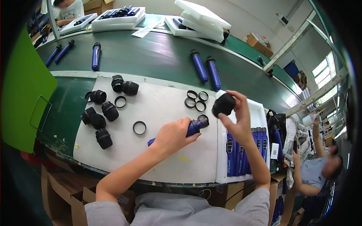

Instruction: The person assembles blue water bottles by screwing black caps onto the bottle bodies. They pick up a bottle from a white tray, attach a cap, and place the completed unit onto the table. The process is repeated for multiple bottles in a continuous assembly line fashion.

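My left hand [171,135] is closed around a blue microphone body [194,128], held at a slant above the white work sheet [166,165]. The end of the body points up and to the right. Higher and to the right, my right hand [240,116] grips a black microphone head [223,106] between thumb and fingers, apart from the body. Several black rings [190,103] lie just left of that hand, and a single ring [139,128] sits mid-sheet. On the left of the sheet are several more black heads [110,111].
A white foam tray [258,109] with several blue bodies [230,156] stands at right. Blue tubes with black ends [199,67] lie on the green belt [151,52] beyond. Foam trays [113,25] stand behind it. A green panel [22,98] borders the left; a person [315,173] works at right.
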Action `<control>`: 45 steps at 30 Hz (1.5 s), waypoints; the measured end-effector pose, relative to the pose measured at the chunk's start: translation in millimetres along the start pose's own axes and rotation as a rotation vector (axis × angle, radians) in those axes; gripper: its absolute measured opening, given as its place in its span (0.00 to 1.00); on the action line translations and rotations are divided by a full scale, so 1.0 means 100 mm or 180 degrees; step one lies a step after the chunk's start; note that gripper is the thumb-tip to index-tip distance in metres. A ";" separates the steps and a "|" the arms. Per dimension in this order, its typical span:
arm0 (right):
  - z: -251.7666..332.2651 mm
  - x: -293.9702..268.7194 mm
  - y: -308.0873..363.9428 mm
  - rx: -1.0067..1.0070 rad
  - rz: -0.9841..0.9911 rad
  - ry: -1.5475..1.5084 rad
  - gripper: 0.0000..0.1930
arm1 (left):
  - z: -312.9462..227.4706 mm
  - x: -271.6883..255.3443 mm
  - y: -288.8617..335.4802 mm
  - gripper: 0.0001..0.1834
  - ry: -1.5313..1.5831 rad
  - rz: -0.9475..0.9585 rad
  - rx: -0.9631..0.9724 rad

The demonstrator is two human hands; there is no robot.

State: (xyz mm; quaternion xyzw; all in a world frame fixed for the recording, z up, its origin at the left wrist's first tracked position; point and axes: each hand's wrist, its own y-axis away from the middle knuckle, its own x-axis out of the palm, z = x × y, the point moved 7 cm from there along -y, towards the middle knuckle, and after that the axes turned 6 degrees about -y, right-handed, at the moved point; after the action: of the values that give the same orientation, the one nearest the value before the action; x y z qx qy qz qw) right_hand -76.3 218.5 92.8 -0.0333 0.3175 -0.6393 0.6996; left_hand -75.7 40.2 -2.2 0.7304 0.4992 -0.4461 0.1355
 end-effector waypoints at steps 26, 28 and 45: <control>-0.46 0.18 0.42 0.0711 0.0904 -0.0151 0.29 | -0.16 0.02 0.05 0.31 -0.0171 0.0072 0.0344; -0.44 0.18 0.41 0.0738 0.0908 -0.0138 0.29 | -0.16 0.01 0.05 0.29 -0.0124 -0.0202 0.0467; -0.45 0.29 0.49 0.0959 0.1189 0.0283 0.26 | -0.17 0.04 0.08 0.37 -0.0269 0.0204 0.0295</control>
State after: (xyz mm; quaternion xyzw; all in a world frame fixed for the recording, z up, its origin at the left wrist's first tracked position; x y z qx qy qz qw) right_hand -56.1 217.0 23.5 0.1588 0.2497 -0.5398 0.7881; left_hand -59.6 50.1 2.1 0.7320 0.4482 -0.4945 0.1366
